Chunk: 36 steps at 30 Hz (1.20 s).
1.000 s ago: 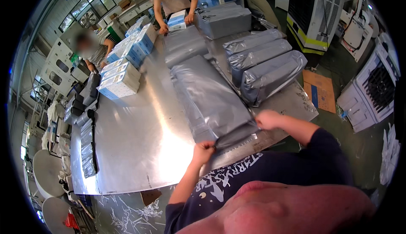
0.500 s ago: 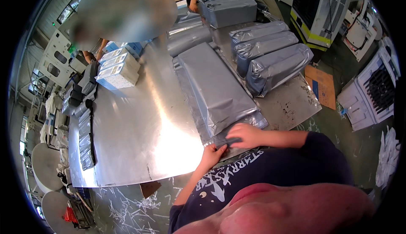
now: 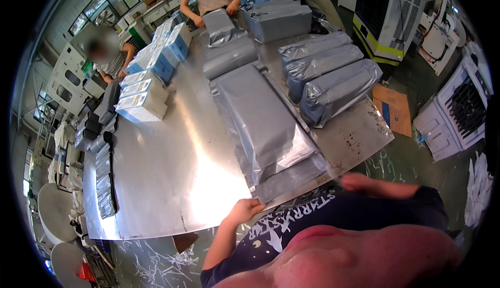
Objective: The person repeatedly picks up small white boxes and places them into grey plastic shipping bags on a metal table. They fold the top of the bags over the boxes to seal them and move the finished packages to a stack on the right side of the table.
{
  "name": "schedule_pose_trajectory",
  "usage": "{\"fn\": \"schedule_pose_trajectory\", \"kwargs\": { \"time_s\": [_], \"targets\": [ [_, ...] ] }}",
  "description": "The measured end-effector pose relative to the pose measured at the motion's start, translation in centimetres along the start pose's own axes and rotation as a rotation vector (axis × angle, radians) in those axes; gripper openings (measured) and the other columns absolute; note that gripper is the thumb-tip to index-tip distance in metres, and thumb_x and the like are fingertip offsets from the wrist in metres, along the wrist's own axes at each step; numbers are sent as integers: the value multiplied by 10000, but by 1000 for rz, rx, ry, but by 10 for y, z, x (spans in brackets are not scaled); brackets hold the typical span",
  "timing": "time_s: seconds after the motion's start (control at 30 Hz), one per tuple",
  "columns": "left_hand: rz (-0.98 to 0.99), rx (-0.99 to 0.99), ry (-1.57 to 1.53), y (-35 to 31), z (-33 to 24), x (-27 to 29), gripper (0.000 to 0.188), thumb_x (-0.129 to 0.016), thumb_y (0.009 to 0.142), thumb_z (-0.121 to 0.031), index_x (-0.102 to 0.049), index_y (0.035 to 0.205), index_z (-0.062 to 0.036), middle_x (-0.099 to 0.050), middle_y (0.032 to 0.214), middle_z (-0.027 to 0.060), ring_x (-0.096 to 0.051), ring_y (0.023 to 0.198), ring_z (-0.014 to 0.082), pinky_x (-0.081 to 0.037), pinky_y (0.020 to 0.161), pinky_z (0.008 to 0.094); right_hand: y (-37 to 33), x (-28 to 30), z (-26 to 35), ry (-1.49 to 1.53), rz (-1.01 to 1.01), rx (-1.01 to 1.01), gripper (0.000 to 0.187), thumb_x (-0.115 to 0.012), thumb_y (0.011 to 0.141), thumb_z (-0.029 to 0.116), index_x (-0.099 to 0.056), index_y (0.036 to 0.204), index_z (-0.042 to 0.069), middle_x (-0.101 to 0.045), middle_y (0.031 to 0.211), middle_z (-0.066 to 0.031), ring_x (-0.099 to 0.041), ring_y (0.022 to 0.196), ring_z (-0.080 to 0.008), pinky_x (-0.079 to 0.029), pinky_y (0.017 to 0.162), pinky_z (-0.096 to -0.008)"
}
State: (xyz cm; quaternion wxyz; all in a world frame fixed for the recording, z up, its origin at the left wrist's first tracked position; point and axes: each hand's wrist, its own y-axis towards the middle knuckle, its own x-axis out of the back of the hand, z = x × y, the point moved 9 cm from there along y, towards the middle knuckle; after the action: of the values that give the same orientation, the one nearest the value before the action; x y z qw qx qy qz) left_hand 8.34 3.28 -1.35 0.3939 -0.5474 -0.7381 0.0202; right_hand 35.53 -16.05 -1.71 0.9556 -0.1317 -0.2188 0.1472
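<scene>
A large grey plastic mailing bag (image 3: 263,121), filled into a long block shape, lies on the metal table in front of me. Its flat flap (image 3: 291,177) points toward me at the table's near edge. My left hand (image 3: 245,210) is closed at the flap's left corner, thumb and fingers pinching the plastic. My right hand (image 3: 358,182) is just off the flap's right corner, with its fingers curled and smeared by motion. Whether it holds anything is hard to make out.
Several filled grey bags (image 3: 338,90) stand to the right. White-and-blue boxes (image 3: 143,100) sit at the far left, and flat grey bags (image 3: 105,184) lie along the metal table's (image 3: 156,184) left edge. Two people work across it. White strips (image 3: 161,264) litter the floor.
My hands were close together on the flap; now they are apart, the left at its left corner, the right moved away rightward. The flap lies spread flatter. The far people show more fully.
</scene>
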Motion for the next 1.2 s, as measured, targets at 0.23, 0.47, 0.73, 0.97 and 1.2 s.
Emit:
{"fn": "schedule_pose_trajectory", "kwargs": {
  "time_s": [0.23, 0.47, 0.73, 0.97, 1.2],
  "targets": [
    [-452, -499, 1191, -6, -98, 63, 546, -647, 717, -196, -537, 1251, -215, -378, 1403, 93, -310, 1316, 298, -270, 1039, 512, 2, 103, 120, -1229, -279, 74, 543, -567, 803, 151, -453, 1324, 258, -377, 1399, -122, -331, 1317, -263, -296, 1038, -467],
    [-432, -390, 337, 39, -67, 77, 257, -547, 871, -250, -664, 1006, -64, -587, 1155, 107, -493, 1156, 216, -378, 951, 439, 125, 85, 100, -830, -395, 465, 224, -542, 861, 282, -667, 866, 95, -654, 936, -51, -597, 1004, -192, -490, 738, -349],
    [-588, 169, -1088, 89, 63, -5, 302, -530, 884, -262, -602, 918, 29, -596, 768, 64, -549, 658, 159, -453, 609, 295, 121, 20, -36, 1054, -533, -605, 159, -484, 864, 247, -587, 892, 129, -511, 589, 4, -469, 479, -155, -318, 391, -338],
    [-783, -204, -214, 58, -24, 82, 611, -644, 791, -316, -465, 1310, -50, -443, 1236, 231, -472, 1138, 317, -377, 954, 365, 147, 91, 48, 487, -699, 5, 601, -640, 830, 240, -398, 1334, 20, -562, 1176, -144, -543, 1052, -210, -419, 872, -304],
    [-904, -1044, 196, 4, -233, 62, 639, -790, 600, -151, -571, 1191, -258, -224, 1421, 219, -237, 1292, 483, -271, 1019, 522, -6, 109, 95, 11, -893, 473, 791, -694, 773, 121, -238, 1405, -13, -433, 1324, -226, -433, 1237, -292, -353, 1006, -345]
  ]
}}
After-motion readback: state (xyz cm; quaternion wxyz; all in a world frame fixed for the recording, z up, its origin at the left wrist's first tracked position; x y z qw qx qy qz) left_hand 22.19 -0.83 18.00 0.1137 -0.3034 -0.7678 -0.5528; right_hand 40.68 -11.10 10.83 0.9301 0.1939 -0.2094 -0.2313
